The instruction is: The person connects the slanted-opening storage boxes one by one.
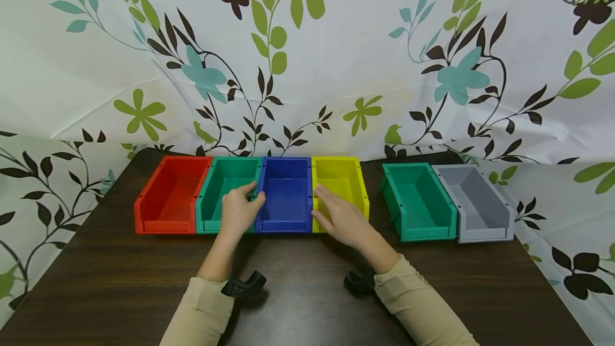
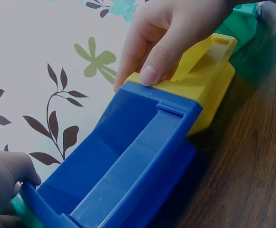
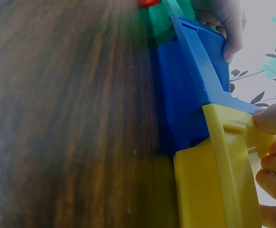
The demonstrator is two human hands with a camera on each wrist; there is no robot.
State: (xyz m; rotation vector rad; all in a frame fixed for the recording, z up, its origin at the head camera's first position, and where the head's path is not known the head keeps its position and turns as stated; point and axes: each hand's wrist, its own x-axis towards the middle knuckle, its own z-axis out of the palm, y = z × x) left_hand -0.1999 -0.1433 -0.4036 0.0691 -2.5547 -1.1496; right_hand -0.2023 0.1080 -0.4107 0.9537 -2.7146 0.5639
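Observation:
A blue bin stands in a row between a green bin on its left and a yellow bin on its right. Where green meets blue, my left hand grips the side wall, its thumb at the blue rim in the left wrist view. My right hand reaches over the yellow bin and pinches the blue bin's other side wall where it adjoins the yellow one. Its thumb lies on the rim, and its other fingers are bent on the yellow side. All visible bin interiors hold nothing.
At the row's left end is a red bin. Past a gap to the right, a second green bin and a grey bin stand side by side. Dark wood table extends in front; a leaf-patterned cloth hangs behind.

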